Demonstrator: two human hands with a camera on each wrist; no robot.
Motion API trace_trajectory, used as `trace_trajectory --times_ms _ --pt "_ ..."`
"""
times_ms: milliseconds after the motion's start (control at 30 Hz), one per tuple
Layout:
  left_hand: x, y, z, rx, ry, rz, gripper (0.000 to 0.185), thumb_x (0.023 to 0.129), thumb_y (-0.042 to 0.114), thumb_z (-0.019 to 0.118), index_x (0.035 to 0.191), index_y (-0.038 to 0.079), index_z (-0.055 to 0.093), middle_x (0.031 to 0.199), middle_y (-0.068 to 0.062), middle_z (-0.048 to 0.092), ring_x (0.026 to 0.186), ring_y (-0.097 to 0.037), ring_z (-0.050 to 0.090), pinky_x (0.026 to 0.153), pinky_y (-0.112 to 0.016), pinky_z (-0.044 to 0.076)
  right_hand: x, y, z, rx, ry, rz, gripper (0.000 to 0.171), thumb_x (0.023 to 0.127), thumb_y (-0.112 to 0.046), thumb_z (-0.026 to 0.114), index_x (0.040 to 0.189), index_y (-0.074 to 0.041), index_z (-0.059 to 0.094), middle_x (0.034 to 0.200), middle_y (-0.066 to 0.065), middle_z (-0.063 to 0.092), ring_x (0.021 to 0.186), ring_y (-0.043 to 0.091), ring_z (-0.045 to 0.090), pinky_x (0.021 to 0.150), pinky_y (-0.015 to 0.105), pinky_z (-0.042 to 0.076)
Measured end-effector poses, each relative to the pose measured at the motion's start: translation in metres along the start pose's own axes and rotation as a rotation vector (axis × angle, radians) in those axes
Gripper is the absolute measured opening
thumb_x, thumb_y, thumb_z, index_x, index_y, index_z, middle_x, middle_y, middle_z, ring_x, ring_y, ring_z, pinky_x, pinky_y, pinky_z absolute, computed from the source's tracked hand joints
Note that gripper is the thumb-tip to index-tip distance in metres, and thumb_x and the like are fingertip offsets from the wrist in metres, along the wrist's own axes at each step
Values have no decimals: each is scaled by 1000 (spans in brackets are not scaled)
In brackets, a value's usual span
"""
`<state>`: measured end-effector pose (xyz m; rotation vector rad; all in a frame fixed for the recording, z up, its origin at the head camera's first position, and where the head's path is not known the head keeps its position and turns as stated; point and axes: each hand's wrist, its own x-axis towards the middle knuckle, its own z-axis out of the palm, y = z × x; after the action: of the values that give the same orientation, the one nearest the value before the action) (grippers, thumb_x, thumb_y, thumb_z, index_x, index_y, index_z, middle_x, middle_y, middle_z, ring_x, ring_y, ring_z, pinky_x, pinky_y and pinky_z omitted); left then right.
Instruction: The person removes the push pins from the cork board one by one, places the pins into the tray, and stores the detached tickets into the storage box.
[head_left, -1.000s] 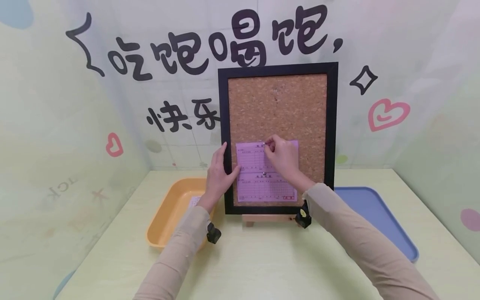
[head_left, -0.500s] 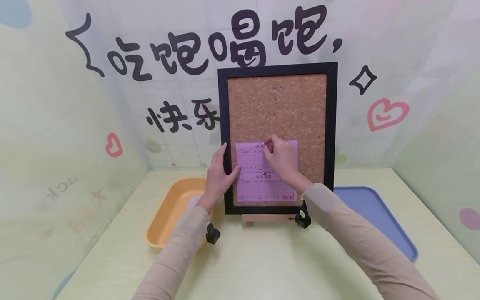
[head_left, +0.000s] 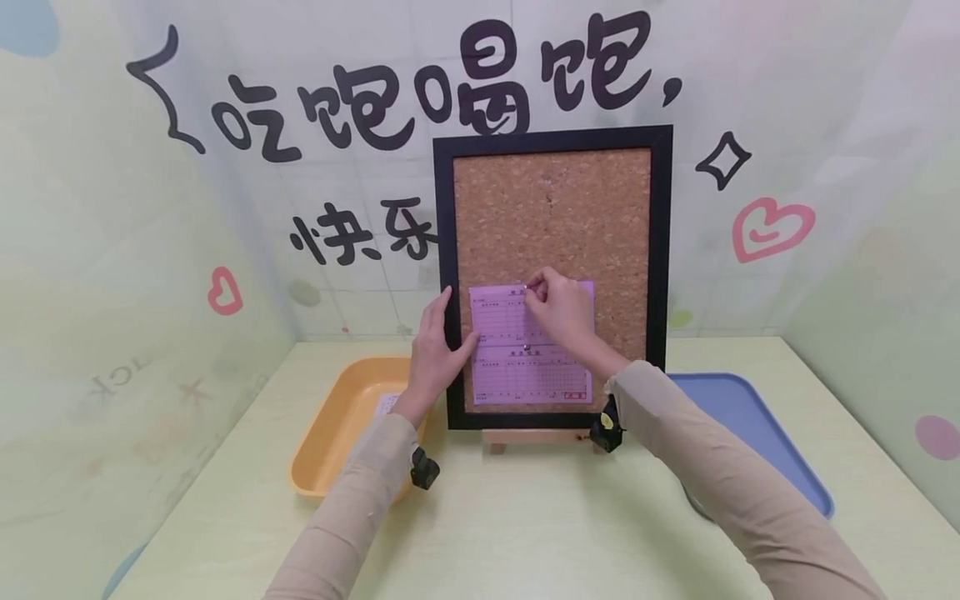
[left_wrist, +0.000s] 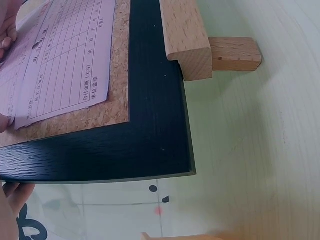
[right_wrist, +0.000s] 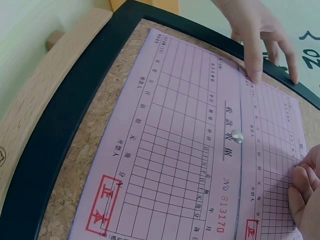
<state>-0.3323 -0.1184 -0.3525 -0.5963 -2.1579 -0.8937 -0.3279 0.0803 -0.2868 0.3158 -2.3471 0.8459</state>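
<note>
A black-framed cork board (head_left: 551, 217) stands upright on a wooden easel (left_wrist: 187, 42). Two pink receipt slips, the upper one (head_left: 495, 318) and the lower one (right_wrist: 170, 115), lie flat on its lower half. A silvery pushpin (right_wrist: 237, 136) sits where the slips meet. My left hand (head_left: 437, 354) grips the board's left side, thumb on the front at the slips' edge and fingers reaching behind the frame. With thumb and forefinger, my right hand (head_left: 566, 312) pinches a small pushpin (head_left: 526, 287) at the upper slip's top edge; the fingers mostly hide it.
A yellow tray (head_left: 322, 454) holding a white printed paper (head_left: 387, 403) stands left of the board, partly behind my left arm. On the right lies a blue tray (head_left: 757, 433), partly covered by my right sleeve. A printed wall rises close behind the board.
Both hands keep their places on the board and at the pushpin. The head view has shifted very slightly.
</note>
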Motion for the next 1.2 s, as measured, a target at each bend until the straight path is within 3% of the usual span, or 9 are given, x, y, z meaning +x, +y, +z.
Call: trace_trajectory --times_ms 200,867,1200 --pt "2 0 1 3 -2 1 73 79 17 69 140 6 29 134 -17 40 117 -30 46 98 -39 39 3 0 -3 18 -17 47 8 80 -12 58 84 -7 63 66 2 58 56 14 51 52 25 38" --pt "-1 3 0 -11 -10 -16 72 80 18 69 139 6 30 134 -17 40 110 -32 51 95 -39 41 1 1 -4 49 -5 30 8 79 -12 59 82 -6 63 64 2 58 53 14 49 52 25 36" --pt "-1 2 -1 -17 -21 -25 73 80 19 69 139 6 29 134 -17 40 118 -29 46 99 -38 38 4 2 -7 83 -47 29 9 81 -11 58 83 -5 64 63 2 57 54 13 48 51 24 36"
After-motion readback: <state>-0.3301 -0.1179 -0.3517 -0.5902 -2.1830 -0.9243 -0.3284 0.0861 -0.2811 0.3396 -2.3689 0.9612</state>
